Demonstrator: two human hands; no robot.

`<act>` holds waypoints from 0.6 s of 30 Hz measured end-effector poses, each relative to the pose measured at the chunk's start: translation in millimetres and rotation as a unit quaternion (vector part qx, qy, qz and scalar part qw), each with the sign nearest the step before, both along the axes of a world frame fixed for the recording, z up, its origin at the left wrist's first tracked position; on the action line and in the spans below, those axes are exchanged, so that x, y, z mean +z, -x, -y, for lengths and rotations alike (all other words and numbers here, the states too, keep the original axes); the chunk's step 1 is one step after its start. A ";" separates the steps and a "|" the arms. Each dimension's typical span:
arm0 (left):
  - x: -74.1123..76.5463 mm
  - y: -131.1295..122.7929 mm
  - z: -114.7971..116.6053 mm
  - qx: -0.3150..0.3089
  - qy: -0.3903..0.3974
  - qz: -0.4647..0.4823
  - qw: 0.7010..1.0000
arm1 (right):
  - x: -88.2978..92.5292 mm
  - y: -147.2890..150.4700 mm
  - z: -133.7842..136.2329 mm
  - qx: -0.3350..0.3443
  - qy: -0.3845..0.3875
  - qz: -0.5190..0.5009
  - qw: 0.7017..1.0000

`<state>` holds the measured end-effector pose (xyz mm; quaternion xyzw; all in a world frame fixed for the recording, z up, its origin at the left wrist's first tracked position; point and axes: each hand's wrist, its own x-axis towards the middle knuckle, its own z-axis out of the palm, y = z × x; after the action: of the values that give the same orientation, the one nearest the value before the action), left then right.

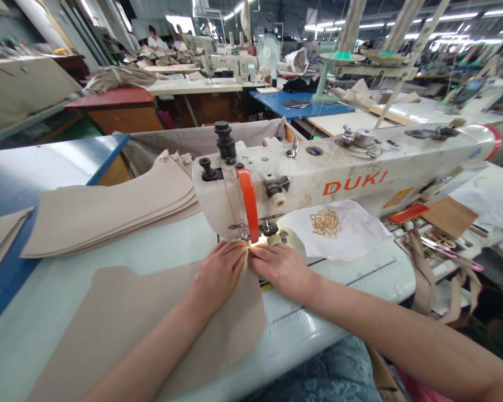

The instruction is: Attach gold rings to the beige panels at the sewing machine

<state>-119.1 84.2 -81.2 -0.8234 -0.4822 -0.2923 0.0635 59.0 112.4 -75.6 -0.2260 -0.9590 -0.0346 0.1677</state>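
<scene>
A beige fabric panel [151,301] lies on the pale sewing table [335,307], one corner under the needle area of a white sewing machine [302,178]. My left hand [220,272] presses on the fabric's upper edge, fingers together just left of the lit needle area. From the right, my right hand [281,269] meets it there, its fingers pinched at the fabric's edge. The fingertips of both hands nearly touch below the orange guard [248,205]. Whatever small piece may be between them is hidden.
A stack of beige panels [117,209] lies at the left. Gold metal rings [325,223] rest on a white cloth [360,240] right of the needle. Scissors [448,251] and fabric strips [423,273] are at the far right. Another person [155,40] sits in the background.
</scene>
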 end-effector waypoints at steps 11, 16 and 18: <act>-0.3 1.8 -4.1 0.005 -0.009 -0.001 1.000 | -1.1 2.2 -1.9 -0.011 -0.002 0.014 1.000; -1.6 3.1 -5.2 0.006 -0.009 0.004 1.000 | -3.3 2.7 -1.5 -0.015 -0.001 0.006 1.000; -2.2 3.7 -5.5 0.002 -0.008 0.002 1.000 | -2.2 3.0 -1.3 -0.015 0.000 0.005 1.000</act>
<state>-122.8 89.7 -83.4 -0.8212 -0.4819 -0.2977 0.0695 56.0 113.7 -77.8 -0.2400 -0.9563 -0.0382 0.1623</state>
